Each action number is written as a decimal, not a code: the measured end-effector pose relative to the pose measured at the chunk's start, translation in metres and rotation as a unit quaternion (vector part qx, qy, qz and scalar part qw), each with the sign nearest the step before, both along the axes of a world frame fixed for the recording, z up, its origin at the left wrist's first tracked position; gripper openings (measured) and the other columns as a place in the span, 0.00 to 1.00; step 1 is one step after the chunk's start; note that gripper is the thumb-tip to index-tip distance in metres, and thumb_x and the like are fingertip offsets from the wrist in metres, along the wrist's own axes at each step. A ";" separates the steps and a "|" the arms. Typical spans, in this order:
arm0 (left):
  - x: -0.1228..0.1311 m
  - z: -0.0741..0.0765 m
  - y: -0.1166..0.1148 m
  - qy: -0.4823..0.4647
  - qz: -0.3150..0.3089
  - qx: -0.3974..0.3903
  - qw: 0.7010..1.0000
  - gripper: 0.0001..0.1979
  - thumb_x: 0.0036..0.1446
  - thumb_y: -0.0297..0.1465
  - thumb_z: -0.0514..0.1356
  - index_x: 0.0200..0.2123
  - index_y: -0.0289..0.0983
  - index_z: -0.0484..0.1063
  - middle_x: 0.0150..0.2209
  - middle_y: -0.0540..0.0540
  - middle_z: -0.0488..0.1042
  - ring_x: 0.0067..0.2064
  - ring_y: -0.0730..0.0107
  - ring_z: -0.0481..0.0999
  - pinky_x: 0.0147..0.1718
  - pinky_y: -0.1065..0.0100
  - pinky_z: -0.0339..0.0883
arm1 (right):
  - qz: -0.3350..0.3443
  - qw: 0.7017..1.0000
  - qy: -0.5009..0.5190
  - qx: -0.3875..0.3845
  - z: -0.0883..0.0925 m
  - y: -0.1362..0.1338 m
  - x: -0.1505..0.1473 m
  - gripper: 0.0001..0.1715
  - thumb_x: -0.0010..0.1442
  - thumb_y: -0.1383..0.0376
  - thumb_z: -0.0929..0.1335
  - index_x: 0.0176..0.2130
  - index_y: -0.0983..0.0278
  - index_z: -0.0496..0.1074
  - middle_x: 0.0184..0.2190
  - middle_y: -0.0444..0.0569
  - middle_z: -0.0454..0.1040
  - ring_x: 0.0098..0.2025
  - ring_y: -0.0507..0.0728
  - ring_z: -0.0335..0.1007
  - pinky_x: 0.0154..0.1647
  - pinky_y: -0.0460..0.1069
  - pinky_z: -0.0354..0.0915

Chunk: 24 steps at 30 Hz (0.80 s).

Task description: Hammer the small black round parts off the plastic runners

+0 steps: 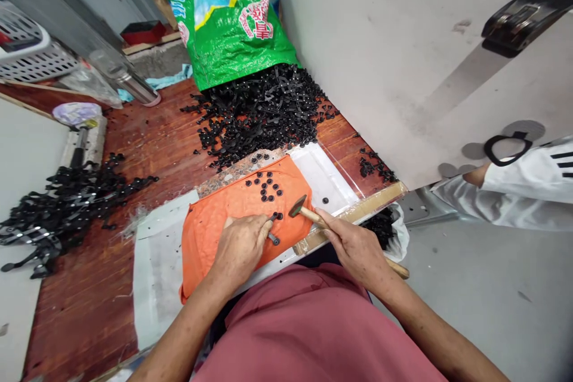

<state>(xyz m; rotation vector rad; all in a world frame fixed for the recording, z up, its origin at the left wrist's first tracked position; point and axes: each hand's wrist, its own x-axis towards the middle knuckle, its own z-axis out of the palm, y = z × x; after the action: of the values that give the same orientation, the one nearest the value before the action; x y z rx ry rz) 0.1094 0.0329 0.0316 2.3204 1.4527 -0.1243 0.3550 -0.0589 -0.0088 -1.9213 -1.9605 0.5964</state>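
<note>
My right hand point(358, 250) is wrapped round the wooden handle of a small hammer point(297, 206). Its metal head hovers over or rests on the right part of an orange cloth point(210, 233); I cannot tell which. On that cloth my left hand point(242, 245) is closed, thumb and finger pinching a small black plastic part point(274, 240) with a round end. Close to those fingertips lies a round black cap point(280, 215). Several more black caps point(264, 186) are scattered at the cloth's far side. The palm side of my left hand is hidden.
A green and blue bag point(242, 30) spills a heap of black parts point(268, 113) on the wooden table point(89, 292). Another pile point(45, 215) lies left. A white board point(380, 42) stands at right, beside another person's sleeve point(528, 191). A metal flask point(134, 83) lies at back left.
</note>
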 end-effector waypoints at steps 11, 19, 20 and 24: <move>0.010 0.010 0.002 0.035 -0.007 -0.014 0.999 0.21 0.72 0.36 0.45 0.31 0.40 0.72 0.36 0.46 0.82 0.41 0.61 0.79 0.42 0.61 0.58 | 0.027 0.999 -0.020 0.042 0.015 0.005 0.005 0.28 0.73 0.64 0.60 0.69 0.53 0.61 0.46 0.49 0.82 0.41 0.58 0.80 0.40 0.50 0.72; 0.009 0.006 0.001 0.011 -0.001 -0.014 1.000 0.21 0.72 0.36 0.46 0.32 0.40 0.74 0.37 0.46 0.83 0.40 0.62 0.80 0.43 0.62 0.59 | 0.076 0.989 -0.047 0.116 0.035 0.014 -0.003 0.27 0.74 0.65 0.57 0.69 0.57 0.62 0.31 0.48 0.77 0.31 0.54 0.74 0.33 0.46 0.65; 0.008 0.004 0.001 0.005 -0.001 -0.016 1.000 0.21 0.72 0.36 0.46 0.32 0.40 0.75 0.37 0.46 0.83 0.40 0.62 0.80 0.43 0.62 0.59 | 0.082 0.989 -0.062 0.105 0.034 0.015 -0.005 0.27 0.74 0.64 0.57 0.69 0.57 0.63 0.30 0.47 0.77 0.30 0.54 0.73 0.31 0.46 0.64; 0.005 0.000 0.002 -0.016 0.003 -0.024 1.000 0.21 0.72 0.36 0.46 0.31 0.40 0.74 0.35 0.47 0.83 0.40 0.62 0.80 0.43 0.63 0.60 | 0.064 0.990 -0.035 0.118 0.029 0.013 -0.007 0.28 0.75 0.64 0.57 0.70 0.58 0.61 0.34 0.49 0.78 0.35 0.55 0.75 0.37 0.47 0.66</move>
<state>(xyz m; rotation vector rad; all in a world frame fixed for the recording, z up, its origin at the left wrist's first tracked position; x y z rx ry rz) 0.1147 0.0346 0.0312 2.2689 1.4260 -0.1194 0.3480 -0.0455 0.0198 -1.7037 -2.1044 0.3155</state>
